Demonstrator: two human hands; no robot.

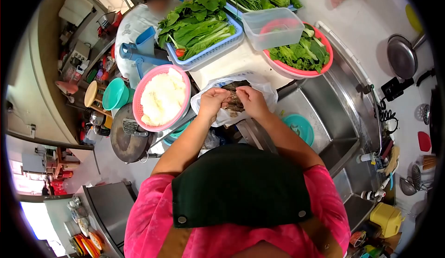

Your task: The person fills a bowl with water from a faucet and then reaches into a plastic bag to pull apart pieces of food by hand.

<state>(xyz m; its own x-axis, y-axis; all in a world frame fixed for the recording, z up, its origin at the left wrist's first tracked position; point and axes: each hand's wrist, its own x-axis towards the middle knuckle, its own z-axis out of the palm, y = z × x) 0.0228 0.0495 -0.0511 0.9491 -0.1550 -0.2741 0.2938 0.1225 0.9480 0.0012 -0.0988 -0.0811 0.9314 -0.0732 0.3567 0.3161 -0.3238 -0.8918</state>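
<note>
Both my hands are at the mouth of a white plastic bag (266, 87), which holds dark brown, dried-looking pieces (235, 101). My left hand (213, 102) is over the bag's left side, its fingers pressed together by the dark pieces. Over the right side, my right hand (251, 101) has its fingers closed in a pinch near the same pieces. What lies between the fingertips of either hand is too small to make out. Left of the bag stands a pink basket (137, 95) heaped with a pale, shredded-looking food (163, 96).
A blue basket of leafy greens (238, 35) stands beyond the bag. To its right, a clear container (273, 28) rests over a red basin of greens (330, 49). The metal sink (324, 105) holds a teal bowl (298, 127). Another person (132, 31) is at the back left.
</note>
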